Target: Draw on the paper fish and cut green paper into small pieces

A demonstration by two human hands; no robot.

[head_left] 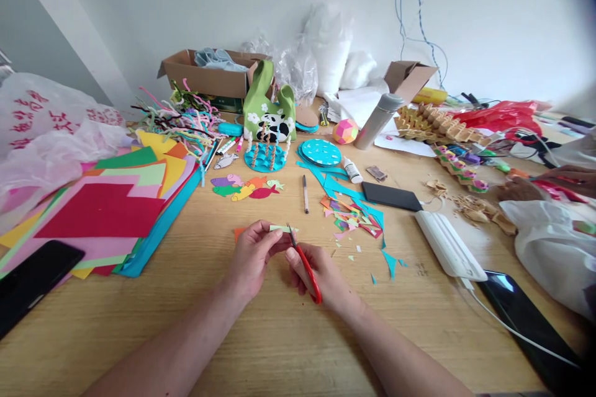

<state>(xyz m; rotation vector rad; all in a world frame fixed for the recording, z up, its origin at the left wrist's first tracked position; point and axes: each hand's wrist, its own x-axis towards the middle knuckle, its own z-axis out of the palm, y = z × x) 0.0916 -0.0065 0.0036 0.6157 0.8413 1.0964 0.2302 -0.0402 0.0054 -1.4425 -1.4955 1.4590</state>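
Observation:
My left hand (pixel 254 257) pinches a small strip of light green paper (pixel 280 229) between thumb and fingers. Red-handled scissors (pixel 307 270) are held in my right hand (pixel 314 270), their blades pointing up and left at the right end of the strip. An orange paper piece (pixel 238 234) shows partly behind my left hand. Beyond my hands lie several colourful paper fish (pixel 242 188) and a pen (pixel 305 193). Mixed paper scraps (pixel 349 217) are spread to the right of the pen.
Stacked coloured paper (pixel 97 208) and a phone (pixel 40 279) lie at the left. Right of my hands are a black power bank (pixel 391 196), a white device (pixel 449 245) with a cable, and another phone (pixel 526 316). Another person's hand (pixel 526 188) is at the far right.

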